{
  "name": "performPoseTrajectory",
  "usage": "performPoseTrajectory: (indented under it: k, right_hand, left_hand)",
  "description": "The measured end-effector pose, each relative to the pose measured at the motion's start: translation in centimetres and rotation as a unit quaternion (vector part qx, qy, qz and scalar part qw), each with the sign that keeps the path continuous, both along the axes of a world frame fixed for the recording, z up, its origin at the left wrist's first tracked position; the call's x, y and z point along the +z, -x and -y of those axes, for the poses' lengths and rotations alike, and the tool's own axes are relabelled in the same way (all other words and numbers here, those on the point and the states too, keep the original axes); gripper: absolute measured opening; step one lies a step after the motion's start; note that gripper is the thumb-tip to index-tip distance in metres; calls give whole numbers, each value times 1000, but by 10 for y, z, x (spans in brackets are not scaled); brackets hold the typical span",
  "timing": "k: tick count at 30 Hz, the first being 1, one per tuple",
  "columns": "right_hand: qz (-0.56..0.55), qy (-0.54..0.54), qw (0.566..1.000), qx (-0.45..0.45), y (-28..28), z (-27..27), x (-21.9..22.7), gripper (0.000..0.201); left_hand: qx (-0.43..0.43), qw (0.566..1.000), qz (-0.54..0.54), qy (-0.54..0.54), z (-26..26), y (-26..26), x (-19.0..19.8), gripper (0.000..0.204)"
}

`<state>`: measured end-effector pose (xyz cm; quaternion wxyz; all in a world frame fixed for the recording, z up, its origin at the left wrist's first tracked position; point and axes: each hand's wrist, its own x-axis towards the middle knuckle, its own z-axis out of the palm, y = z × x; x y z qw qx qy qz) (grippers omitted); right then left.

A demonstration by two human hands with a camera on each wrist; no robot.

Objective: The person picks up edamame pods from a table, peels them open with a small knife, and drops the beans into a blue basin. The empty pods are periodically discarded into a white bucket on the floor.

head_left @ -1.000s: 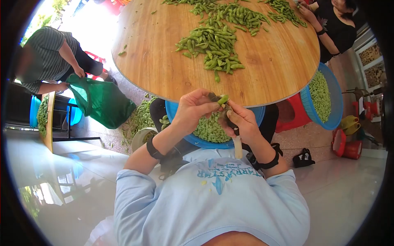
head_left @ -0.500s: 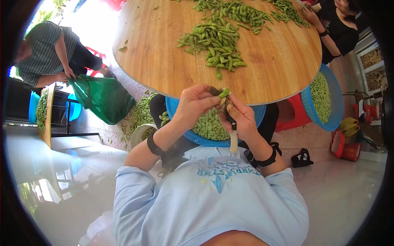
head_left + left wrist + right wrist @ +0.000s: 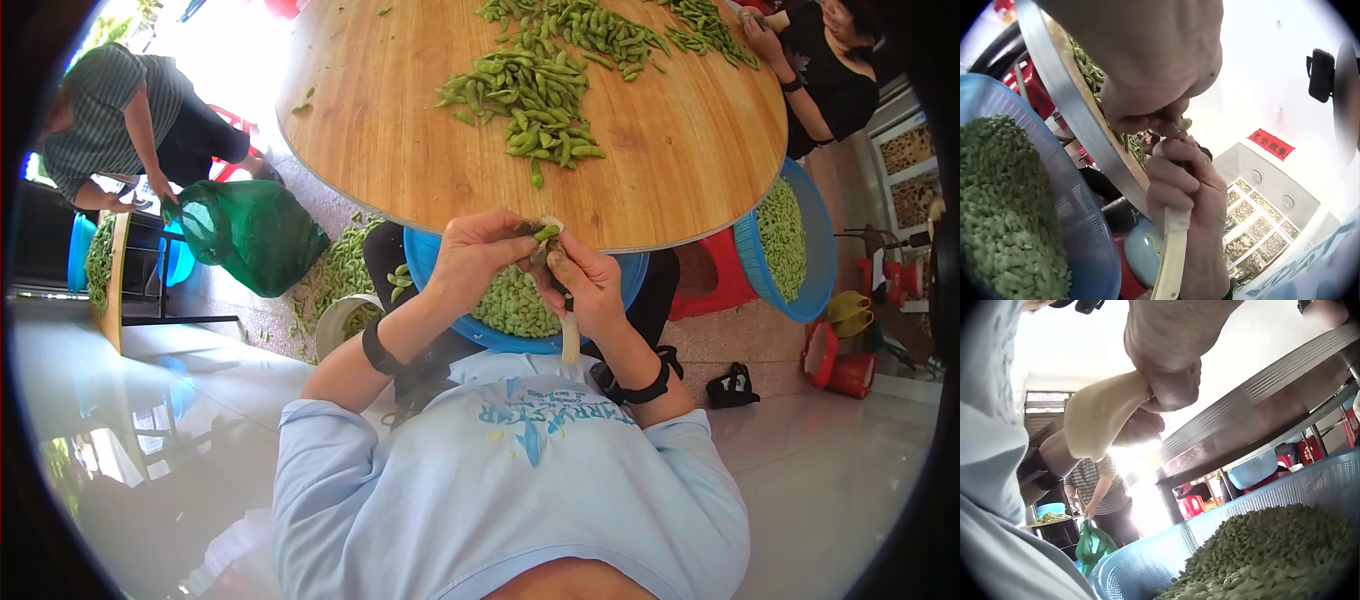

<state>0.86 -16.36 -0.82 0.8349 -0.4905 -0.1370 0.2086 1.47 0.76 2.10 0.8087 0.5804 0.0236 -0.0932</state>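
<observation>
In the head view the left hand (image 3: 478, 258) pinches a green pod (image 3: 546, 232) between thumb and fingers above a blue basket. Close against it, the right hand (image 3: 588, 283) has its fingers curled round a pale handle (image 3: 570, 340), which points down toward the shirt. The left wrist view shows the right hand (image 3: 1186, 187) round that handle (image 3: 1172, 262); the tool's other end is hidden. Shelled beans (image 3: 515, 303) fill the blue basket (image 3: 1147, 556) under the hands. Whole pods (image 3: 530, 90) lie heaped on the round wooden table (image 3: 380, 130).
The table's edge is just beyond the hands. Another blue basket (image 3: 820, 240) of beans stands at right beside a red stool (image 3: 715, 275). At left a person (image 3: 120, 110) holds a green sack (image 3: 250, 235); another person (image 3: 825, 75) sits at upper right. A pail (image 3: 340, 325) stands near floor pods.
The pod between the fingers has tilted lower and shows less. The person at left has shifted one hand at the sack, which looks rounder. Both hands stay close together.
</observation>
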Motion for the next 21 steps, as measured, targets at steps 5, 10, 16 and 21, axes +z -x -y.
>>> performPoseTrajectory:
  k: [5,10,16,21]
  right_hand:
    - [77,71,994,-41,-3,3,-8,26]
    - [449,249,846,-142,-14,11,-18,38]
    - [327,271,895,-136,-3,14,-16,42]
    - [298,244,907,-170,0,9,-11,37]
  left_hand:
    - [-61,977,-167,121,-7,-13,-2,10]
    - [-88,962,-211,148,-6,-10,-13,8]
    - [-62,991,-115,-3,10,-8,-7,5]
    - [-16,965,88,-246,7,1,-9,6]
